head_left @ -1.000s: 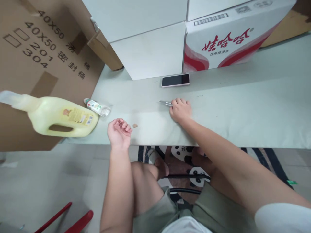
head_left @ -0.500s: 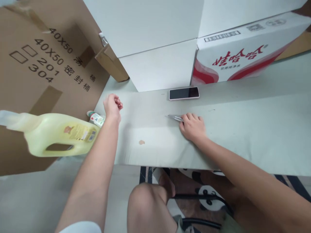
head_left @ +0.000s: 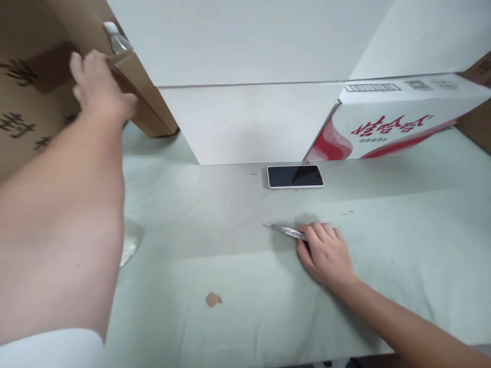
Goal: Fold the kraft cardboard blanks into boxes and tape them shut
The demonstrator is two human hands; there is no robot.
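My left hand [head_left: 100, 84] is stretched out to the far left, fingers apart, beside a narrow open brown cardboard box [head_left: 148, 97]. Whether its fingertips touch the cardboard, I cannot tell. A clear plastic bottle with a white cap [head_left: 117, 38] sticks out of that box's top. My right hand [head_left: 326, 253] rests on the table, closed around a slim silver utility knife [head_left: 289, 231]. The tool's thin tip points left, and its rear end is hidden in my fingers. Behind it lies a phone [head_left: 295, 176] with a dark screen.
Large white boxes [head_left: 249, 117] stand along the back, with a red-and-white printed carton [head_left: 387, 122] at the right. A big brown carton [head_left: 23, 138] is on the left. A brown spot [head_left: 213, 299] marks the pale green table cover [head_left: 268, 317].
My left hand has moved forward and left to the narrow box, its fingers spreading. My right hand still holds the knife on the table. The view has shifted forward; the yellow jug is out of sight.
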